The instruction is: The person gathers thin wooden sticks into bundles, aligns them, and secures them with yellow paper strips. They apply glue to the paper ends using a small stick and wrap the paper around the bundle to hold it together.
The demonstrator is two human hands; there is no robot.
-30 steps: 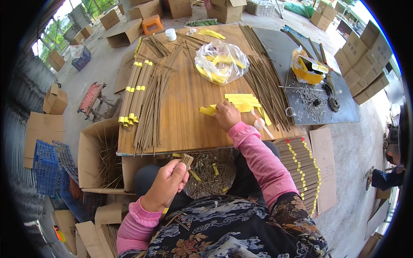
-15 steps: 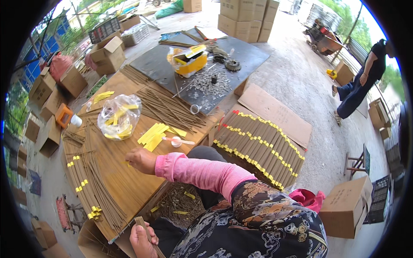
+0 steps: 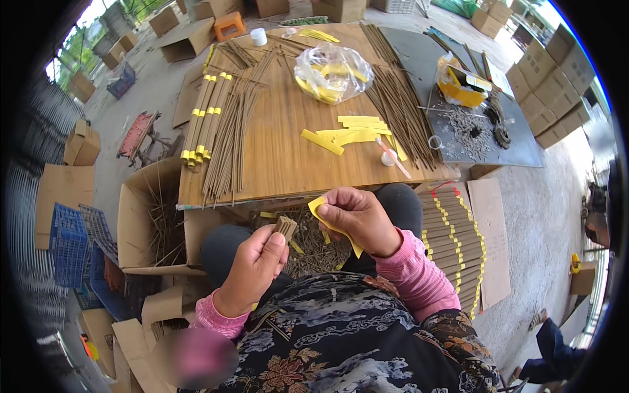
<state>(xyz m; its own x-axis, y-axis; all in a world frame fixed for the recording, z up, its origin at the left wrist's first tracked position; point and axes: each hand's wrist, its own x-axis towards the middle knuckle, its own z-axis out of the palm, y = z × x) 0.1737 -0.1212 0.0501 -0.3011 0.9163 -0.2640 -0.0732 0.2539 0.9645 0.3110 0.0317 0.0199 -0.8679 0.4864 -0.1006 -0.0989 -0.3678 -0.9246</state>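
My left hand point(image 3: 257, 265) is closed round a bundle of thin brown sticks point(image 3: 285, 226) that look like incense, its blunt end pointing up past my thumb. Just to the right, my right hand point(image 3: 359, 219) pinches a strip of yellow paper point(image 3: 316, 207) between thumb and fingers, apart from the bundle. More yellow strips point(image 3: 357, 133) lie fanned on the wooden table point(image 3: 282, 157). A small white pot point(image 3: 387, 158) stands beside them, with a pinkish flat stick point(image 3: 397, 162) across it. Finished-looking bundles with yellow bands point(image 3: 208, 118) lie at the left, next to loose sticks point(image 3: 229, 147).
Yellow strips fill a clear plastic bag point(image 3: 333, 73) farther back. A dark board point(image 3: 409, 65) carries a yellow box point(image 3: 462, 89) and grey bits. Banded bundles point(image 3: 452, 229) are stacked at right. An open cardboard box point(image 3: 147, 223) stands left; a person's leg point(image 3: 557, 347) shows lower right.
My right hand has come back from the tabletop toward my lap with a yellow strip. The left hand has raised its bundle, and the view has swung left.
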